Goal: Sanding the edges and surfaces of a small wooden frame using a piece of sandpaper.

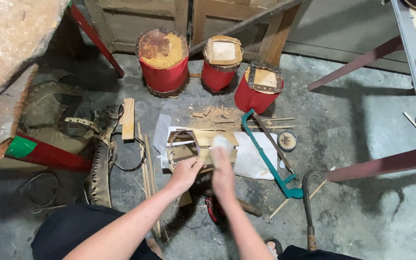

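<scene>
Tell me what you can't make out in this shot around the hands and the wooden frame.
Head view only:
- Right hand: motion-blurred; the pale thing at its fingertips cannot be identified, nor the grip.
- Left hand: it rests on the wooden frame, but its fingers hide whatever lies beneath.
- Wooden frame: near side covered by both hands.
- Dark tool with red part on the floor: mostly behind the right forearm.
- Green hacksaw: blade teeth too small to see.

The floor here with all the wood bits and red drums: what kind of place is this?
Probably a small craft workshop for making drums. Three red drums stand on the concrete floor, a teal hacksaw lies amid wood shavings, and both hands work a wooden frame.
</scene>
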